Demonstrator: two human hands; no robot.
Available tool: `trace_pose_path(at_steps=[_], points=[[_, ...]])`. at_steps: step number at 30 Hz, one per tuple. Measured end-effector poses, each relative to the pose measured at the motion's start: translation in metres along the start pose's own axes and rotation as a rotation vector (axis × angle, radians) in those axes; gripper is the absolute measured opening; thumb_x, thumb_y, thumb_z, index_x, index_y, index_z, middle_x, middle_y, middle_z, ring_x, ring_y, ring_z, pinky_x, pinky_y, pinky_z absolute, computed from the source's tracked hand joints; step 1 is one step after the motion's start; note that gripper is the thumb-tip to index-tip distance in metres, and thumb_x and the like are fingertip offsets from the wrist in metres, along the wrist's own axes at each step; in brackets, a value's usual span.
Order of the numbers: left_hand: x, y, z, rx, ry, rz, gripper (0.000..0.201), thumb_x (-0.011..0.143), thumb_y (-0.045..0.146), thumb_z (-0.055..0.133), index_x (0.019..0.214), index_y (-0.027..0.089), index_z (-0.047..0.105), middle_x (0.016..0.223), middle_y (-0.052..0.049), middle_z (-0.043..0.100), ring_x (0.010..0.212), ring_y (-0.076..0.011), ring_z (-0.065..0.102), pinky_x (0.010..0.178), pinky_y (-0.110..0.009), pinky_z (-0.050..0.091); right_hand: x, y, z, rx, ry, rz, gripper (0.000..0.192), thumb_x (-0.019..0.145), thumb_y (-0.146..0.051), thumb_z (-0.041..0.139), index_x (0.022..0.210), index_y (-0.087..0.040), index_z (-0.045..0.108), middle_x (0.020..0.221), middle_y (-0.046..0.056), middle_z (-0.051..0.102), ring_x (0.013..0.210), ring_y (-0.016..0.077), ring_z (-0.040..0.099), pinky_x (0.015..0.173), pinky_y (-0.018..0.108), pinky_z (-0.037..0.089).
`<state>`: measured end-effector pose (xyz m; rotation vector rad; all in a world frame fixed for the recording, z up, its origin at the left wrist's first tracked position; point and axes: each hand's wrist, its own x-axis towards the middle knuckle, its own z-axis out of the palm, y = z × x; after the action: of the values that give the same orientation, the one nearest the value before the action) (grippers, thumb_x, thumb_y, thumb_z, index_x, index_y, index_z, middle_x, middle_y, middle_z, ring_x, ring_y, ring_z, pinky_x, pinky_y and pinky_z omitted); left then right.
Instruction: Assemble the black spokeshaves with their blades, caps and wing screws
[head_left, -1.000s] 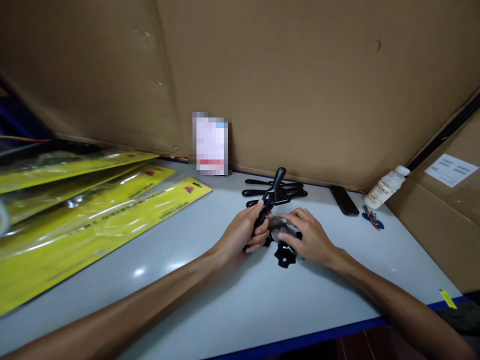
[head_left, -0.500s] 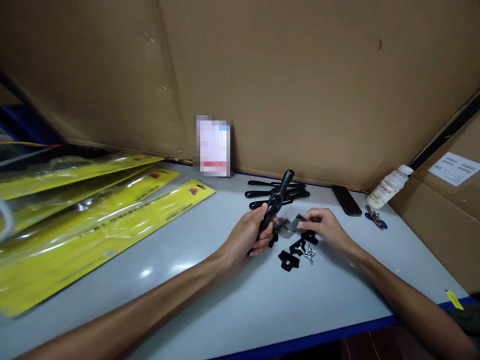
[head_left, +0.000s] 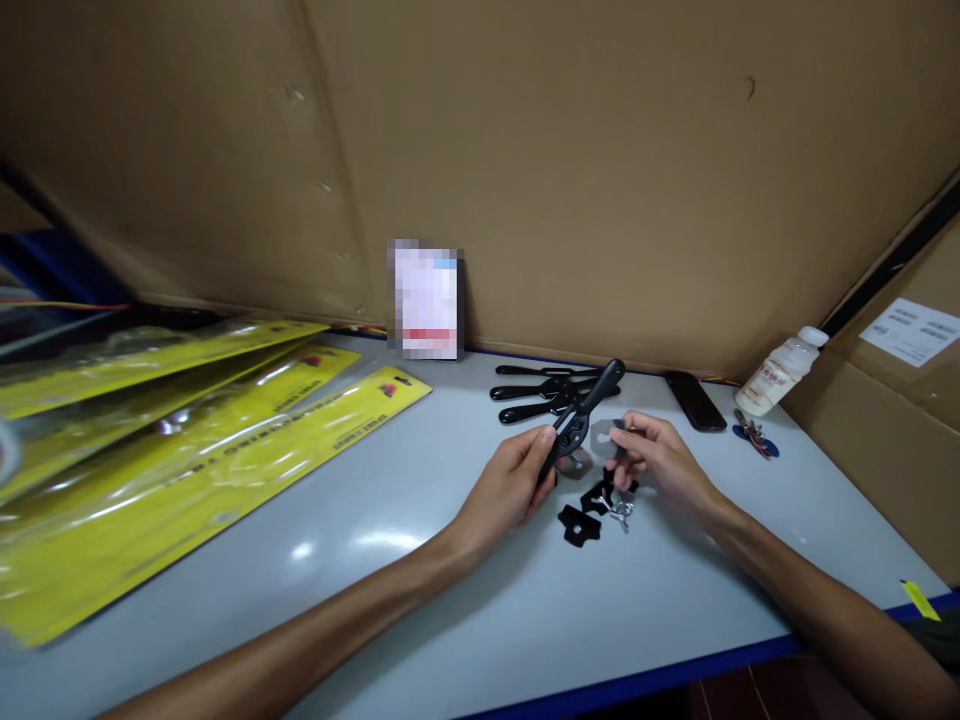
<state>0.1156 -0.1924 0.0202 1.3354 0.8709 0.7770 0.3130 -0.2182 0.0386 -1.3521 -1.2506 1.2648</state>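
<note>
My left hand (head_left: 521, 468) is closed around a black handled tool (head_left: 574, 430), held at a tilt above the table with its rounded end up and to the right. My right hand (head_left: 652, 450) pinches a thin grey metal plate (head_left: 602, 438) with a notch in it, just right of the tool and apart from it. Another grey metal plate (head_left: 576, 464) shows partly below the tool's middle. Under my right hand lie several black metal plates (head_left: 580, 526) with holes, and several silver wing screws (head_left: 620, 510) are heaped beside them.
Several similar black tools (head_left: 525, 411) lie behind my hands. Yellow blister packages (head_left: 300, 455) cover the left side of the table (head_left: 420, 640). A phone (head_left: 695, 402), a white bottle (head_left: 780, 372) and a small bundle of cords (head_left: 756, 434) are at the right. Cardboard (head_left: 562, 180) stands behind.
The black tool has swung its upper end to the right and downward. My right hand has lifted the grey plate off the pile and turned it more face-on.
</note>
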Motion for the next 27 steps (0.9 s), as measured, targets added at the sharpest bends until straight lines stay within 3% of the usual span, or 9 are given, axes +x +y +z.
trace_pose_path(at_steps=[6,14,18,21,24,27], points=[[0.001,0.002,0.0,0.006,-0.001,0.014,0.038,0.096,0.05,0.039,0.072,0.021,0.049,0.045,0.009,0.037,0.036,-0.0073,0.025,0.035,-0.017,0.019,-0.007,-0.011,-0.001,-0.106,0.075,-0.13,0.039,0.078,-0.05,0.07,0.071,-0.022,0.044,0.048,-0.007,0.054,0.037,0.0069,0.042,0.039,0.02,0.03],[0.001,-0.001,0.001,0.011,0.018,0.034,0.037,0.096,0.046,0.043,0.071,0.02,0.054,0.047,0.007,0.037,0.039,-0.009,0.027,0.039,-0.021,0.02,-0.012,-0.014,0.001,-0.174,0.05,-0.185,0.028,0.08,-0.043,0.069,0.069,-0.02,0.057,0.05,-0.006,0.046,0.043,0.0086,0.039,0.043,0.024,0.032],[0.005,-0.001,0.0,0.15,-0.08,0.106,0.033,0.094,0.039,0.046,0.068,0.02,0.054,0.051,0.006,0.039,0.044,-0.0102,0.03,0.045,-0.023,0.025,-0.015,-0.015,-0.003,-0.344,0.257,-0.409,0.02,0.085,-0.038,0.066,0.076,-0.02,0.066,0.063,-0.001,0.054,0.053,0.0123,0.046,0.051,0.028,0.038],[0.004,-0.003,0.0,0.347,-0.156,0.228,0.03,0.092,0.035,0.05,0.065,0.02,0.051,0.06,0.002,0.049,0.055,-0.0133,0.042,0.055,-0.024,0.031,-0.02,-0.018,-0.003,-0.579,0.396,-0.621,0.016,0.089,-0.034,0.063,0.08,-0.022,0.07,0.078,0.003,0.062,0.068,0.0168,0.053,0.062,0.031,0.042],[0.001,-0.005,0.001,0.54,-0.203,0.269,0.029,0.092,0.035,0.051,0.066,0.021,0.055,0.063,-0.001,0.056,0.059,-0.016,0.047,0.058,-0.026,0.031,-0.021,-0.021,-0.004,-0.731,0.344,-0.66,0.016,0.09,-0.03,0.06,0.08,-0.023,0.071,0.079,0.004,0.066,0.076,0.0195,0.056,0.071,0.034,0.043],[-0.002,-0.007,0.001,0.636,-0.223,0.297,0.026,0.092,0.035,0.053,0.07,0.022,0.061,0.063,-0.001,0.06,0.057,-0.0169,0.048,0.057,-0.027,0.027,-0.018,-0.022,-0.005,-0.728,0.156,-0.558,0.016,0.09,-0.029,0.06,0.08,-0.023,0.072,0.08,0.002,0.071,0.076,0.0188,0.059,0.072,0.033,0.042]])
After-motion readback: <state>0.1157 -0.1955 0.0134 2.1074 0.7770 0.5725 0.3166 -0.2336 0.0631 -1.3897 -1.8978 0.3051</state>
